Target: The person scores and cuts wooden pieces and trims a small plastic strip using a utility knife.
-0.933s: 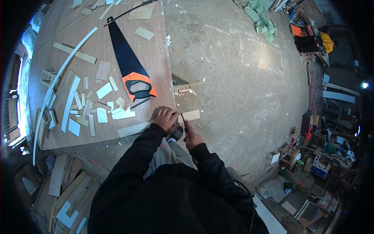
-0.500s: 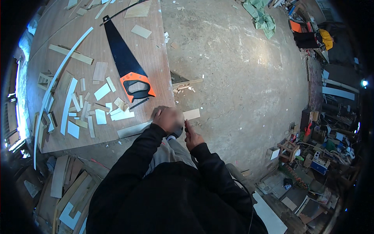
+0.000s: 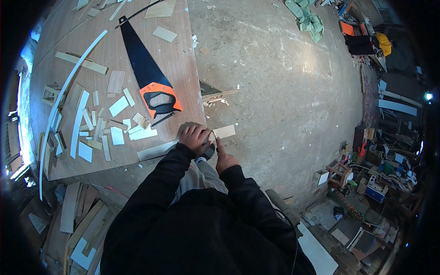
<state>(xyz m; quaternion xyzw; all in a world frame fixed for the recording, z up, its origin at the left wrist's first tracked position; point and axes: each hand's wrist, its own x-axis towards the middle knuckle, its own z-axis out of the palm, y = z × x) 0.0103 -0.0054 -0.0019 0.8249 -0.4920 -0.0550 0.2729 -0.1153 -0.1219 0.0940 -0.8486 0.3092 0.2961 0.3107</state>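
A pale wooden strip (image 3: 224, 132) juts past the right edge of the worktop (image 3: 181, 68), at its near corner, over the concrete floor (image 3: 284, 101). The left hand (image 3: 195, 138) lies on it with bent fingers; whether its grip closes around the wood or only presses down, I cannot tell. The right hand (image 3: 226, 159), just beyond the worktop's edge, has its grip closed around a slim dark hand tool (image 3: 214, 136), index finger extended along it and the tip at the strip beside the left hand. The tool's exact kind is too small to tell.

A pale board (image 3: 156, 151) lies along the near edge, in line with the strip; the left hand hides whether they join. Beyond the hands, a thin black rod (image 3: 163, 118) lies just beside the orange-and-black handle of a handsaw (image 3: 145, 62), whose blade points toward the far edge. To the left are scattered wood offcuts (image 3: 119, 106), a shorter pale curved strip (image 3: 79, 123) and a long, bowed white strip (image 3: 71, 85).

Boards (image 3: 69, 206) lean in a pile at lower left. Farther right across the floor are a crumpled green cloth (image 3: 309, 23) and a small wooden stool (image 3: 339, 175) amid workshop clutter.
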